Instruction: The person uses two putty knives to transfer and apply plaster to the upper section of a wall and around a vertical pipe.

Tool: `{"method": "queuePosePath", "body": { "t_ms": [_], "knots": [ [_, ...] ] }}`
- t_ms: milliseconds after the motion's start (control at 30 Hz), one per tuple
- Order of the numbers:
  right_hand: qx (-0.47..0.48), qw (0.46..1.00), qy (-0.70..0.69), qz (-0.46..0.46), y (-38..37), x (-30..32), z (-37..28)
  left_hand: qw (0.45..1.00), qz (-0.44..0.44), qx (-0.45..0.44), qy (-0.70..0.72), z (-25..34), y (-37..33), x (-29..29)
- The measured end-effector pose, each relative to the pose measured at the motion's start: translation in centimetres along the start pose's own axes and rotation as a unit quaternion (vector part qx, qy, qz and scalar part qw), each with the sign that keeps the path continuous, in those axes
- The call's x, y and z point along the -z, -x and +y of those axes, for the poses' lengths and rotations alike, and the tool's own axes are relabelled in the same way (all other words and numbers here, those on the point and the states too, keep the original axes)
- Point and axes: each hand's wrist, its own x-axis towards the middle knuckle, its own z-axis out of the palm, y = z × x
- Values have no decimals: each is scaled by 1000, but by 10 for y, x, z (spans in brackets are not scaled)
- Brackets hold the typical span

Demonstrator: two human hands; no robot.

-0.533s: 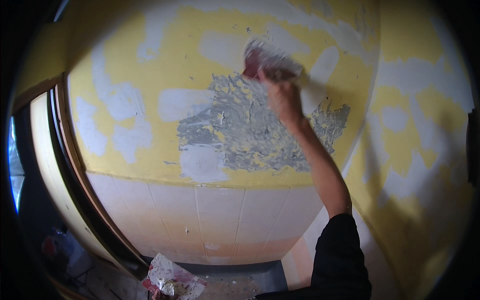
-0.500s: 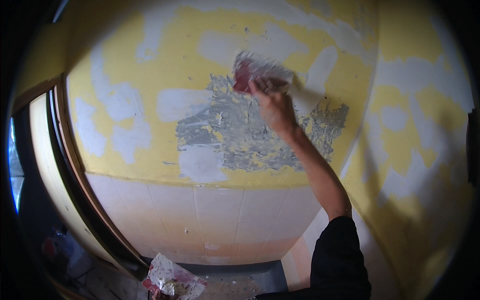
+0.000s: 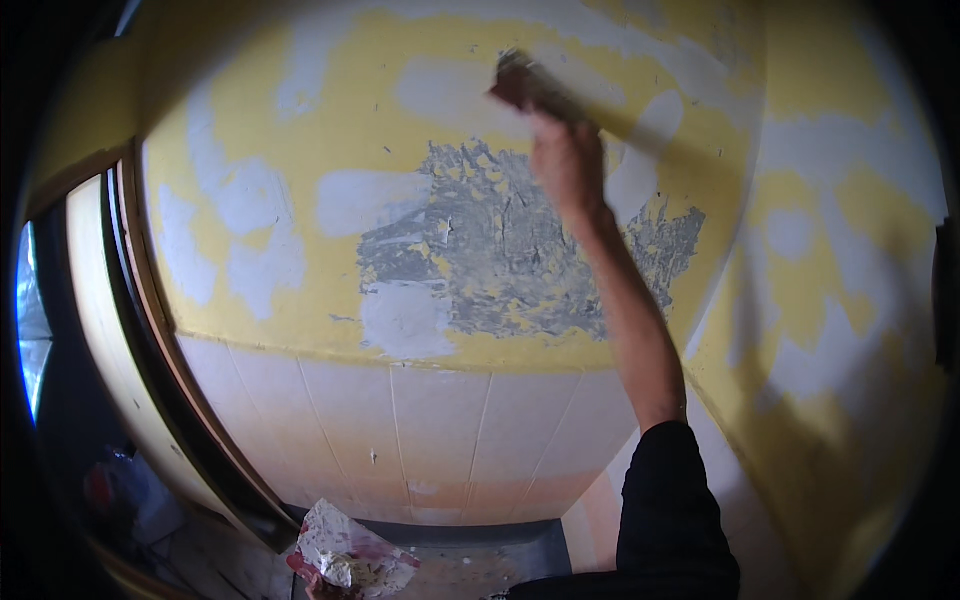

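In front of the upper wall my right hand [image 3: 570,165] grips a wide putty scraper [image 3: 535,85], dark red along the body and smeared with putty. The scraper is blurred and tilted, above a rough grey patch of putty [image 3: 500,240]; whether its blade touches the wall I cannot tell. At the lower left edge a flat putty board [image 3: 350,545], whitish with red marks, carries a lump of pale putty [image 3: 337,570]. It appears held by my left hand, which is almost wholly hidden at the frame's lower edge.
The yellow wall [image 3: 300,340] bears several pale filled patches, and light tiles [image 3: 430,420] run beneath it. On the left is a wooden door frame [image 3: 160,270]. To the right another patched wall [image 3: 830,250] meets the corner. Below lies a dark ledge [image 3: 480,535].
My right hand and the scraper have moved up the wall, from the top of the grey patch to above it. The putty board stays at nearly the same place.
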Motion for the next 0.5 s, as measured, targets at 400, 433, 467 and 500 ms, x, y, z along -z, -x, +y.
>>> {"method": "queuePosePath", "body": {
  "t_ms": [400,433,467,500],
  "knots": [
    [-59,996,-11,69,-27,63,9,999,8,-46,-11,-7,-4,38],
    [-25,993,57,103,-35,63,23,999,6,-45,-13,-8,-3,36],
    [-44,992,68,101,-40,54,32,997,-12,-70,-15,-9,0,34],
    [-62,990,79,100,-39,44,39,995,-32,-95,-18,-10,3,31]
  ]
}}
